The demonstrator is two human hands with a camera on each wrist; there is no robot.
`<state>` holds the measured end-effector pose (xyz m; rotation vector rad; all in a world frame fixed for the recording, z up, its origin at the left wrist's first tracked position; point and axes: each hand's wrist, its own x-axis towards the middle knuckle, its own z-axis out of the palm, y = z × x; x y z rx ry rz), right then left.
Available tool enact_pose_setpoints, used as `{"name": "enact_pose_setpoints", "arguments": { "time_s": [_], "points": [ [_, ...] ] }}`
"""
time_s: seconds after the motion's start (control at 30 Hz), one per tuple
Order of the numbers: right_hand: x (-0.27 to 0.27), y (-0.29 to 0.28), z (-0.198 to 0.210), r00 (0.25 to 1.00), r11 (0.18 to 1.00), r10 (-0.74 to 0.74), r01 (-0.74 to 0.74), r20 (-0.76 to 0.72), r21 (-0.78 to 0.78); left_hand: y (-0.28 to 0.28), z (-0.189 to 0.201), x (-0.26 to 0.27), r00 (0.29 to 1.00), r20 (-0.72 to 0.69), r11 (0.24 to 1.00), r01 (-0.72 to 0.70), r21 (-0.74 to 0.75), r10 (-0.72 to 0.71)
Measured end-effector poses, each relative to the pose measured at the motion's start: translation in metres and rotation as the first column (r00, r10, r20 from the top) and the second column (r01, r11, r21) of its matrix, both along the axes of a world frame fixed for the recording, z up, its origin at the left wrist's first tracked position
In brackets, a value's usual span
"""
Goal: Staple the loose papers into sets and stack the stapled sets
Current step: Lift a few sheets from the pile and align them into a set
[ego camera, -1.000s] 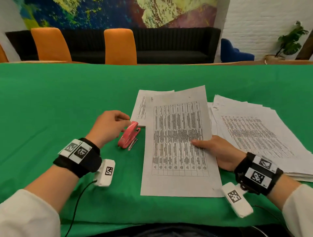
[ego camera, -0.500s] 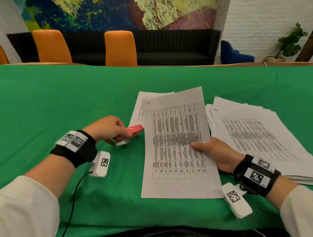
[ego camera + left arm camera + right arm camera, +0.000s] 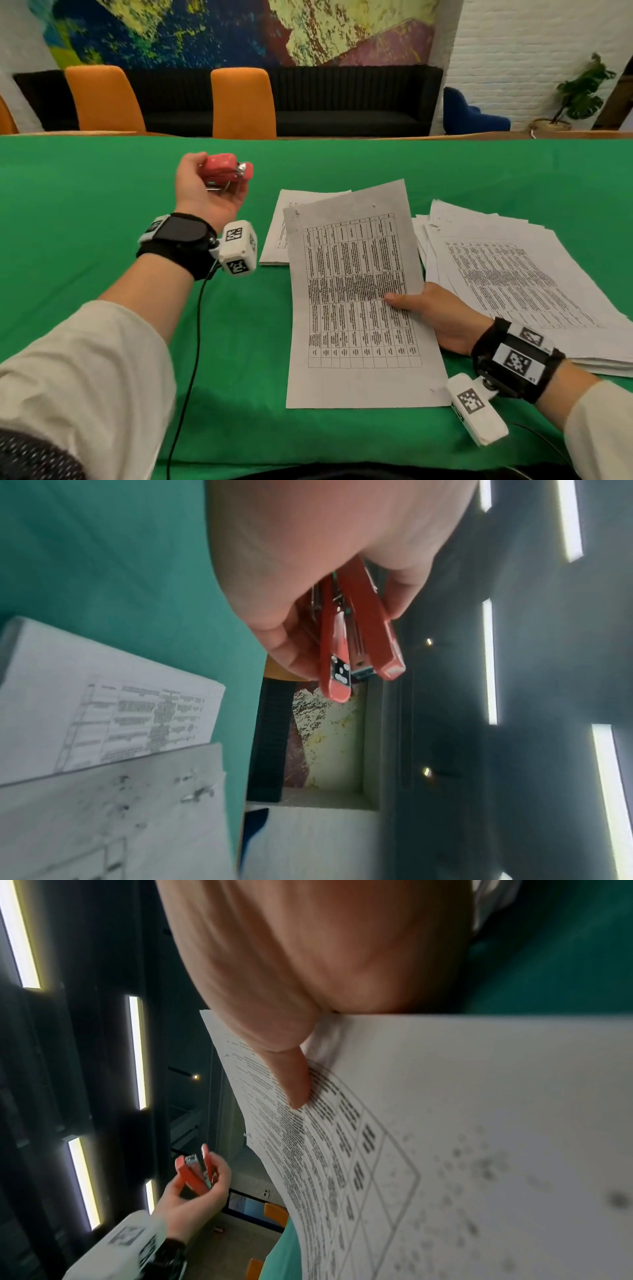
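Note:
A small red stapler (image 3: 226, 169) is held up above the green table, gripped in my left hand (image 3: 209, 186) with the palm turned toward me; the left wrist view shows its nose (image 3: 356, 653) sticking out past my fingers. My right hand (image 3: 433, 313) pinches the right edge of a printed paper set (image 3: 356, 294), thumb on top, lifting that edge; the right wrist view shows the thumb (image 3: 291, 1074) on the sheet (image 3: 445, 1137). A small stack of papers (image 3: 291, 226) lies flat behind it. A large loose pile of sheets (image 3: 513, 274) lies at the right.
The green cloth covers the whole table (image 3: 85, 222). Orange chairs (image 3: 243, 102) and a black sofa stand beyond its far edge. A black cable (image 3: 191, 359) hangs from my left wrist camera across the cloth.
My left hand has picked the stapler up off the table and raised it, turning palm up. My right hand has lifted the right edge of the paper set.

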<state>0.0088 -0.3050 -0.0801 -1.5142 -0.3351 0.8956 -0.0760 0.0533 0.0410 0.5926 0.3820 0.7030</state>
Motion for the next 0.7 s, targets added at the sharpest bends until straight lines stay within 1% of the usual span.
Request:
{"name": "enact_pose_setpoints", "arguments": {
  "time_s": [0.03,0.1,0.2,0.27,0.33,0.4,0.43,0.5,0.6,0.7],
  "points": [
    [0.000,0.000,0.000,1.000,1.000,0.002,-0.002,0.004,-0.001,-0.006,0.003,0.008,0.999,-0.035,0.999,-0.001,0.053,0.003],
    [0.000,0.000,0.000,1.000,1.000,0.004,-0.004,0.012,-0.004,-0.018,0.009,0.022,0.994,-0.105,0.977,-0.014,0.214,0.037],
    [0.001,0.000,-0.001,1.000,1.000,0.010,-0.010,0.018,-0.008,-0.032,0.016,0.042,0.972,-0.168,0.882,-0.068,0.466,0.164],
    [0.001,0.000,-0.001,1.000,1.000,0.010,-0.010,0.019,-0.003,-0.041,0.018,0.053,0.969,-0.155,0.823,-0.073,0.563,0.192],
    [0.000,0.000,0.000,1.000,1.000,0.015,-0.015,0.012,0.015,-0.049,0.015,0.062,0.965,-0.163,0.786,-0.064,0.615,0.206],
    [0.000,-0.001,0.000,1.000,0.999,0.022,-0.022,0.007,0.025,-0.051,0.008,0.069,0.948,-0.219,0.755,-0.033,0.655,0.231],
    [0.000,-0.001,0.000,1.000,0.999,0.024,-0.024,0.005,0.027,-0.051,0.004,0.070,0.937,-0.253,0.753,-0.015,0.658,0.240],
    [0.001,-0.001,0.000,1.000,0.999,0.025,-0.025,0.001,0.027,-0.048,-0.004,0.072,0.911,-0.317,0.776,-0.005,0.631,0.264],
    [0.001,-0.001,0.000,1.000,1.000,0.023,-0.023,-0.004,0.021,-0.043,-0.010,0.075,0.892,-0.350,0.818,-0.037,0.574,0.286],
    [0.000,-0.001,0.001,1.000,1.000,0.025,-0.025,-0.004,0.016,-0.037,-0.015,0.079,0.877,-0.348,0.802,-0.067,0.594,0.331]
  ]
}}
